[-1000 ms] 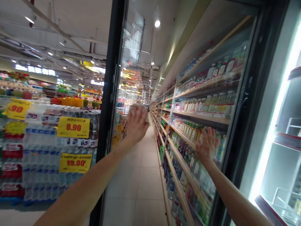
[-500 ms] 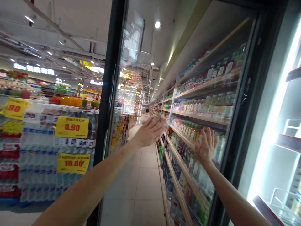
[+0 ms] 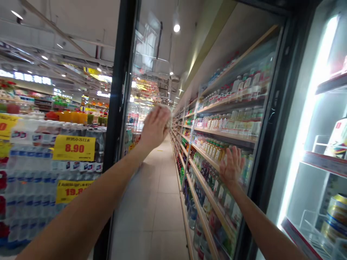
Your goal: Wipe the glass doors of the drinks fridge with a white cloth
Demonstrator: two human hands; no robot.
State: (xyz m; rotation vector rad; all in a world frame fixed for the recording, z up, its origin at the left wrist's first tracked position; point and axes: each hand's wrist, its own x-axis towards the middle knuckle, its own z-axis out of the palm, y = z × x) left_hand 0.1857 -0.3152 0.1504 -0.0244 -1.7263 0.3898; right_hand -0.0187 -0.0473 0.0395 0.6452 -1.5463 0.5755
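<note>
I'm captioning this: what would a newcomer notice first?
Probably the left hand with its pale, blurred cloth mid-picture, and the right hand spread lower right of it, both at a dark-framed glass door. Next, the glaring light strip at right and the yellow 8.90 price sign at left.

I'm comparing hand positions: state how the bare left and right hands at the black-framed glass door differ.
The left hand covers a pale cloth; the right hand holds nothing. The left is higher and blurred; the right, lower and clearer. Both palms face the black-framed glass door.
</note>
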